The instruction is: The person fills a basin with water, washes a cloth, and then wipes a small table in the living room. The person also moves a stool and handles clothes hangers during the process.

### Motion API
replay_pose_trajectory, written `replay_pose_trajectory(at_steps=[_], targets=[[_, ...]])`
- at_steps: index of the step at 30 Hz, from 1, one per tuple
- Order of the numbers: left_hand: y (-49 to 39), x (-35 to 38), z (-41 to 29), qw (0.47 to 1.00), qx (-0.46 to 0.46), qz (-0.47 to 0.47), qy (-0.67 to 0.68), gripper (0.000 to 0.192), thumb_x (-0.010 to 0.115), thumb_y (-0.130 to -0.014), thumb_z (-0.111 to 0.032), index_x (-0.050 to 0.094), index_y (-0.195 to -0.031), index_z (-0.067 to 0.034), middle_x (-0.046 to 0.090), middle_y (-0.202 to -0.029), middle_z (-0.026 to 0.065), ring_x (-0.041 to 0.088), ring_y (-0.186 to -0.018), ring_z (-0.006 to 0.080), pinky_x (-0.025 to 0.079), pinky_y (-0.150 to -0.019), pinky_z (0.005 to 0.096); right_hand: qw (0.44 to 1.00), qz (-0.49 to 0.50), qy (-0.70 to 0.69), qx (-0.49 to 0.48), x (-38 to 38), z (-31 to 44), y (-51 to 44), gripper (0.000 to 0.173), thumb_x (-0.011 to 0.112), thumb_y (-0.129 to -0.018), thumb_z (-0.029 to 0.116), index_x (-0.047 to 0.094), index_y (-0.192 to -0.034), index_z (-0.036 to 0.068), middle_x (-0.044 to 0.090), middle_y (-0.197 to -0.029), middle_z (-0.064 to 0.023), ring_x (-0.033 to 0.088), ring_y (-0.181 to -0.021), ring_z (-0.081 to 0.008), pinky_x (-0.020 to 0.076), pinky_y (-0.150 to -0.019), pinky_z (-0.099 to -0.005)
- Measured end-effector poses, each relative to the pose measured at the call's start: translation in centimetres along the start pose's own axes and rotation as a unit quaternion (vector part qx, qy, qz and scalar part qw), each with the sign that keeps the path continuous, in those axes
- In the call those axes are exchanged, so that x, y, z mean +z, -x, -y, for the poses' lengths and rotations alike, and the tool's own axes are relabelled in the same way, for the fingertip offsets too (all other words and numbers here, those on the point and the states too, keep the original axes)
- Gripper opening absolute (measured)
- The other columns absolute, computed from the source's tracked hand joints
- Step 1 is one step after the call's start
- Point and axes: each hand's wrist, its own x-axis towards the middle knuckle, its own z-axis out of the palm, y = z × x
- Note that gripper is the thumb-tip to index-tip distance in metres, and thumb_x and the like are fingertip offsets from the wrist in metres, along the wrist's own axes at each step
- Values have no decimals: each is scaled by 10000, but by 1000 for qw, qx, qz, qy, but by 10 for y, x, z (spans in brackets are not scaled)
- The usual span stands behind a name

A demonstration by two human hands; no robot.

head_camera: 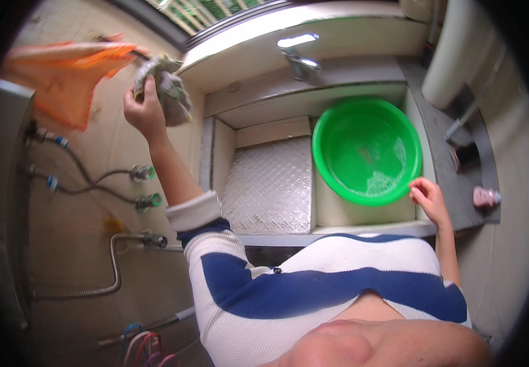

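Observation:
My left hand (147, 108) is raised by the tiled wall, left of the sink, and grips a crumpled grey cloth (172, 94). Close to that cloth an orange cloth (72, 69) hangs at the wall. Down at the right, my right hand (427, 197) hovers by the rim of a green plastic basin (319, 160), its fingers loosely bent and nothing seen in them; whether it touches the rim is unclear. Water with some suds (383, 181) lies in the basin. Beside the basin is the sink's ridged washboard (269, 188).
A chrome faucet (303, 64) stands behind the sink. A white pipe (454, 50), a brush (463, 158) and a small pink bottle (485, 197) are on the right ledge. Valves (147, 202) with hoses line the left wall, above colored hangers (143, 344).

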Motion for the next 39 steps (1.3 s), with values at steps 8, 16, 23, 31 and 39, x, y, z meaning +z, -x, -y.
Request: replay_pose_trajectory(at_steps=[8,16,23,31,39], targets=[[236,125,-22,718,-446,460,273,448,591,-918,-362,516,-1152,14,621,-940,97,569,-560,71,411,-453,191,999,16,-13,25,6,9,-19,101,552,-890,74,585,-940,-8,575,-774,-6,547,-696,-72,453,-633,-220],[348,158,-2,642,-529,520,194,537,597,-917,-279,397,-1325,8,539,-1238,163,636,-925,221,527,-673,317,987,36,119,101,-5,-59,-127,294,670,-813,179,603,-1054,25,642,-932,-98,625,-806,-161,523,-666,-285],[409,188,7,571,-657,455,188,593,582,-916,-276,329,-1392,-30,336,-1434,163,352,-1291,356,444,-879,545,893,-97,366,244,102,-140,-201,543,657,-767,179,494,-1284,155,455,-1278,-247,524,-1091,-418,459,-924,-467],[440,201,10,591,-694,405,80,711,567,-875,-458,287,-1425,-105,371,-1421,110,386,-1248,319,345,-913,604,933,-271,216,95,76,-168,-235,438,690,-708,241,611,-1118,107,644,-991,-201,620,-956,-335,505,-814,-413],[527,240,43,379,-738,262,494,604,426,-881,-607,509,-1264,-147,578,-1129,54,553,-1043,248,449,-921,462,992,-6,114,-57,132,-39,-170,377,735,-738,415,612,-723,58,629,-727,-160,622,-666,-320,489,-625,-385]])
